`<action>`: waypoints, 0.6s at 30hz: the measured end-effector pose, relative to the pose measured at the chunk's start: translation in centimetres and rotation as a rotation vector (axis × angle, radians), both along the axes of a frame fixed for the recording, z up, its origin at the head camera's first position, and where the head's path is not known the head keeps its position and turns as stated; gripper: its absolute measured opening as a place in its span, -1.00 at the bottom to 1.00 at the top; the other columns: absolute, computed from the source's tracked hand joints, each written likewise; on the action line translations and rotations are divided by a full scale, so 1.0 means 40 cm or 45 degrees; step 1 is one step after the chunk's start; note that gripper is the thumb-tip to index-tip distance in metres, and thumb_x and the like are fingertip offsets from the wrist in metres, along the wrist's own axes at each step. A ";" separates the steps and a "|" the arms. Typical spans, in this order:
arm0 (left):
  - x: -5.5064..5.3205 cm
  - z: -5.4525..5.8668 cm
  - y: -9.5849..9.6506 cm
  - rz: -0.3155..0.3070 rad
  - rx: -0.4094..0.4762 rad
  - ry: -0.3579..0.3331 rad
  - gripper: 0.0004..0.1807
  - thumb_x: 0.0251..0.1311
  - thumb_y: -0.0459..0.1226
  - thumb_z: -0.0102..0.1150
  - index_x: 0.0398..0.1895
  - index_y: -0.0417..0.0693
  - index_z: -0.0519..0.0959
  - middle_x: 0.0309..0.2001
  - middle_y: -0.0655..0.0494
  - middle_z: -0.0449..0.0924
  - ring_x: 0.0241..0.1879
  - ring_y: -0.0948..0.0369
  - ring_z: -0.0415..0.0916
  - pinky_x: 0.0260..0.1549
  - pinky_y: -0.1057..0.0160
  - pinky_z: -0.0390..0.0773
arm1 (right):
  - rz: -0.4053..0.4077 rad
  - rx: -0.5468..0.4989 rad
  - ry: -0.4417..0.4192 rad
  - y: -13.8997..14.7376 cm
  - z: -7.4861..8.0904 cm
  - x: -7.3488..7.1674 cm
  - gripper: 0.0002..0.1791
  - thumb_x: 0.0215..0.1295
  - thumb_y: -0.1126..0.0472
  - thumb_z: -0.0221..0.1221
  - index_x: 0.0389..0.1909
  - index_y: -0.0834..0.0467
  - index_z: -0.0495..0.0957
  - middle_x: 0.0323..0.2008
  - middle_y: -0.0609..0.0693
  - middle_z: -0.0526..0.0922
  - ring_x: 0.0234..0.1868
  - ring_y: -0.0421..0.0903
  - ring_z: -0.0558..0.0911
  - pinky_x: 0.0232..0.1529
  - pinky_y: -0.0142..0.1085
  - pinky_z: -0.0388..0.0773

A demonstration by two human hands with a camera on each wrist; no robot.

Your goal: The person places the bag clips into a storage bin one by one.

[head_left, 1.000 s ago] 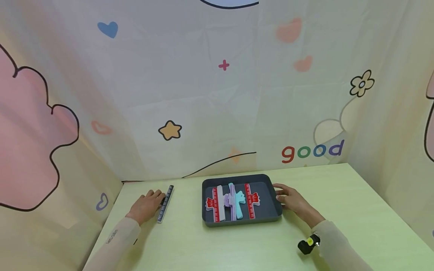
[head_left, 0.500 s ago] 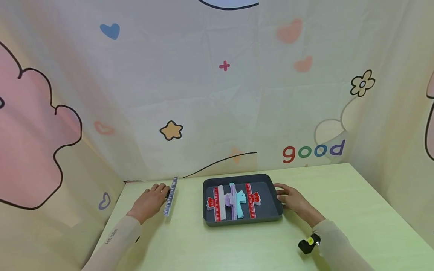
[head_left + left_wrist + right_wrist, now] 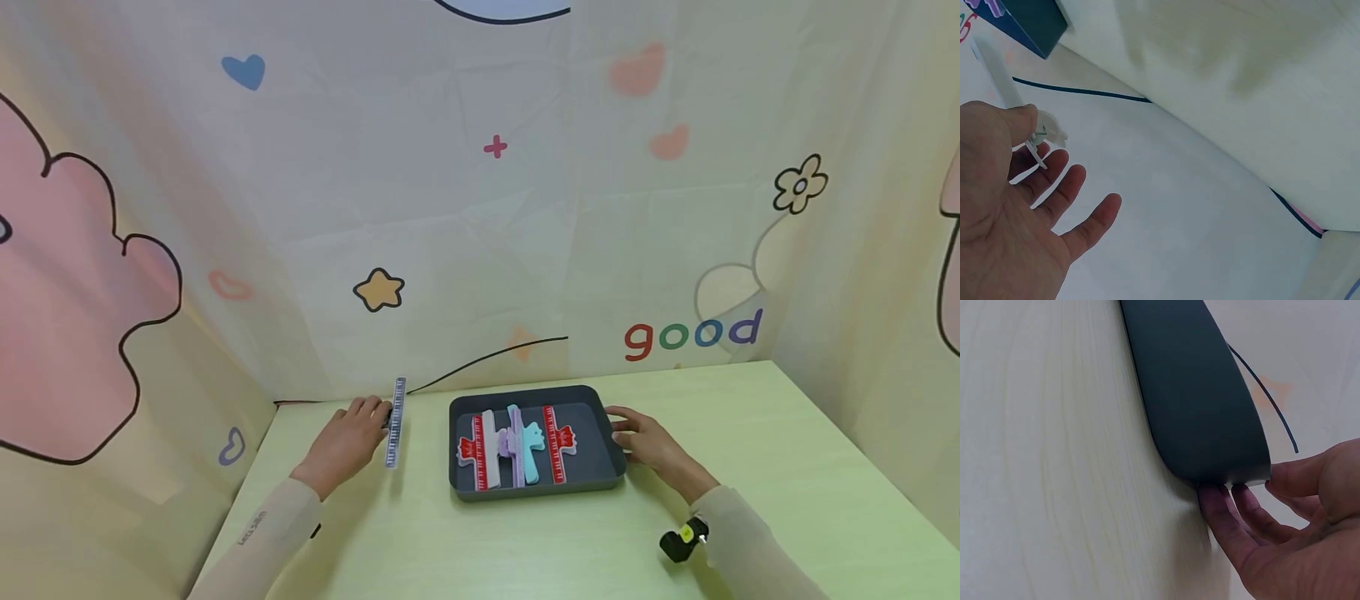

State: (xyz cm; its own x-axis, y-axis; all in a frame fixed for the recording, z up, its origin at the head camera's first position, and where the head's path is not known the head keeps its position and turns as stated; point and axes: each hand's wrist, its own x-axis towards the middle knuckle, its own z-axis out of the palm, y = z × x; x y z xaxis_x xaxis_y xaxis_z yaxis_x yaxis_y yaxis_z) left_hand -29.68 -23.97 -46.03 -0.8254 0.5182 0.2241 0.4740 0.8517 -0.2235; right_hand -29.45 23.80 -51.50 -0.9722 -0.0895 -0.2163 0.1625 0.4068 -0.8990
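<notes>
In the head view, my left hand (image 3: 347,442) pinches a clip (image 3: 396,423) patterned with black-and-white piano keys, lifted above the table at the left. Seen from the left wrist, thumb and index finger hold the white back of this clip (image 3: 999,78), while the other fingers spread loosely. My right hand (image 3: 652,450) rests against the right end of a dark grey tray (image 3: 540,493). In the right wrist view, its fingertips touch the outer wall of the tray (image 3: 1204,394), the thumb at the rim. Inside the tray lie red piano-key clips (image 3: 557,446), a white clip (image 3: 491,450), a purple clip (image 3: 517,454) and a teal clip (image 3: 532,454).
The light wooden table (image 3: 480,550) ends at a printed cloth backdrop (image 3: 465,250) behind and at both sides. A black device with a yellow mark (image 3: 681,540) sits by the right sleeve. Table surface lies between the left hand and the tray.
My left hand has raised the piano-key clip off the table and carried it right, nearer the tray. The right hand and the tray have stayed in place.
</notes>
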 end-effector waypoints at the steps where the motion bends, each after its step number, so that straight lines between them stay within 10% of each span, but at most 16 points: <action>1: 0.002 0.004 0.005 -0.003 0.004 -0.005 -0.56 0.41 -0.14 0.06 0.25 -0.16 0.38 0.12 -0.04 0.44 0.11 0.02 0.42 -0.08 0.03 0.62 | 0.000 -0.001 0.001 0.000 0.000 0.000 -0.40 0.43 0.36 -0.05 0.48 0.17 0.15 0.34 0.41 0.27 0.26 0.30 0.41 0.16 0.09 0.59; 18: -0.014 0.019 0.116 0.021 0.074 -0.030 -0.47 0.42 -0.10 0.05 0.36 -0.13 0.33 0.16 0.00 0.45 0.15 0.06 0.40 0.02 0.04 0.62 | 0.000 -0.001 0.007 0.000 -0.001 -0.001 -0.40 0.42 0.37 -0.05 0.47 0.16 0.17 0.32 0.39 0.31 0.23 0.27 0.46 0.17 0.07 0.60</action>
State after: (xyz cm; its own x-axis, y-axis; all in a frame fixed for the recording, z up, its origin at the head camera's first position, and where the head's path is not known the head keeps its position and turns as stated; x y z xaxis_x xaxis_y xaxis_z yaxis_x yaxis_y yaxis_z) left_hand -30.23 -19.33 -45.28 -0.8391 0.4910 0.2342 0.4643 0.8707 -0.1622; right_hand -29.50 23.81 -51.54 -0.9734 -0.0897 -0.2109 0.1576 0.4063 -0.9001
